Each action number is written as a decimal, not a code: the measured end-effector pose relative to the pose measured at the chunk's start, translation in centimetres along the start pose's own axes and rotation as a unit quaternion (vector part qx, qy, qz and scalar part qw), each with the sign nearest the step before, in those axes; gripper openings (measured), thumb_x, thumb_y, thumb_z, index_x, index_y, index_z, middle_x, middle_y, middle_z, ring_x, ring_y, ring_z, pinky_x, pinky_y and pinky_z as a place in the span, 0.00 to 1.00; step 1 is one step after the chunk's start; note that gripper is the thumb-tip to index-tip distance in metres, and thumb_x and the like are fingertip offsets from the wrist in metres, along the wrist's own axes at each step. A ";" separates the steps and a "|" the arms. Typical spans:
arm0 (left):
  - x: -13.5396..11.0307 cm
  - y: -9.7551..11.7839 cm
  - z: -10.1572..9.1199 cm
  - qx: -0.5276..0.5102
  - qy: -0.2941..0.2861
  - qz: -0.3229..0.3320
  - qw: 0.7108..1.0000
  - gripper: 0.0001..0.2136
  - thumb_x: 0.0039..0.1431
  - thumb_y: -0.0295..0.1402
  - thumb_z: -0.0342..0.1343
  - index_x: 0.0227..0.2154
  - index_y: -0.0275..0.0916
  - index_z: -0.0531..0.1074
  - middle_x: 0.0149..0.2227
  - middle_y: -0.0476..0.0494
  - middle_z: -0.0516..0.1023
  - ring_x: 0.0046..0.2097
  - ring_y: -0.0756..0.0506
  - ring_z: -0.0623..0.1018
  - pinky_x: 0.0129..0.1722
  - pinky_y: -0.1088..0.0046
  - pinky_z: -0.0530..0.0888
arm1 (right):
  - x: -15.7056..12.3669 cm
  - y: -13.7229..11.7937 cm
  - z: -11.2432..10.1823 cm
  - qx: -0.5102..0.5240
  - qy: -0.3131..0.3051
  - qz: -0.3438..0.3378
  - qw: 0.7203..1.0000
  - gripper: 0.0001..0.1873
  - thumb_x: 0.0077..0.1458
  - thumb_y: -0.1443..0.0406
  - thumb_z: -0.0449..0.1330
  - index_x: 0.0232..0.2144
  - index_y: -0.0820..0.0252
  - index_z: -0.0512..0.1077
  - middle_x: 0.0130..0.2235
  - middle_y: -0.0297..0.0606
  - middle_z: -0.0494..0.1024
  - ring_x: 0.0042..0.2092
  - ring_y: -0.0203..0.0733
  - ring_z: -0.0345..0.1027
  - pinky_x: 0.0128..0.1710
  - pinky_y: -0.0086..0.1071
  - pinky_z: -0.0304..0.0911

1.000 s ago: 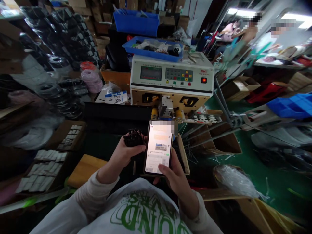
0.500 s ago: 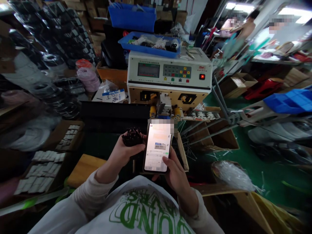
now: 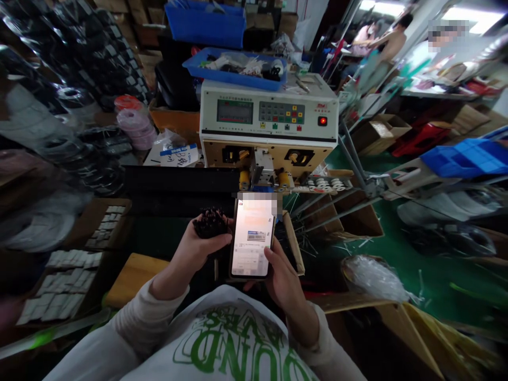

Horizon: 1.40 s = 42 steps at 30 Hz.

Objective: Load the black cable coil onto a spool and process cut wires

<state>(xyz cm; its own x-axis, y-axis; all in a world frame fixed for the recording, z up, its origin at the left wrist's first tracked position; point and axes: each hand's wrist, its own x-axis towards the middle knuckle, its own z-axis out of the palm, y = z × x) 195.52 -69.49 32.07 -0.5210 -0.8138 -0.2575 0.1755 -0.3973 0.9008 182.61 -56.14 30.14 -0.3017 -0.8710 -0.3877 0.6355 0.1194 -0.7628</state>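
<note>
My left hand (image 3: 189, 255) is closed around a bundle of short black wires (image 3: 210, 222), held upright in front of my chest. Right beside it, my right hand (image 3: 282, 275) grips a lit smartphone (image 3: 252, 245), with the thumb resting on the right edge of the screen. Straight ahead stands a white wire-cutting machine (image 3: 268, 127) with a display, a keypad and a red lit button. A black trough (image 3: 180, 182) runs out from its left side.
A blue tray of parts (image 3: 234, 69) sits on top of the machine. Black cable coils (image 3: 85, 143) and pink spools (image 3: 135, 124) pile up at the left. Cardboard boxes (image 3: 349, 219) lie right, on a green floor. Other people work at the far right back.
The view has drifted so everything sits slightly lower-left. My right thumb has slid up along the phone's edge. The wire bundle stays in my left hand.
</note>
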 end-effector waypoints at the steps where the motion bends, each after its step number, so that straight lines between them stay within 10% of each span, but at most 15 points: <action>1: 0.0 0.0 0.0 0.002 -0.002 0.001 1.000 0.15 0.36 0.27 0.71 0.31 0.38 0.76 0.31 0.49 0.81 0.30 0.50 0.77 0.35 0.73 0.75 | 0.0 0.0 0.0 -0.001 0.002 0.000 1.000 0.24 0.55 0.55 0.60 0.54 0.48 0.66 0.44 0.37 0.78 0.36 0.46 0.74 0.18 0.34 0.72; 42: 0.3 -0.5 0.6 0.071 0.010 0.027 0.997 0.15 0.37 0.30 0.71 0.31 0.38 0.77 0.33 0.46 0.82 0.35 0.45 0.79 0.40 0.68 0.76 | 0.3 -0.5 -0.3 -0.113 0.031 -0.043 0.992 0.25 0.51 0.59 0.65 0.51 0.46 0.68 0.46 0.38 0.78 0.35 0.47 0.74 0.19 0.33 0.71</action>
<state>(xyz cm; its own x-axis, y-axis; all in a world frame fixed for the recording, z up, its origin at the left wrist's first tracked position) 194.81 -69.28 31.74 -0.4966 -0.8414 -0.2131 0.0823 -0.2901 0.9534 181.96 -56.32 30.28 -0.3951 -0.8523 -0.3427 0.4331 0.1561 -0.8877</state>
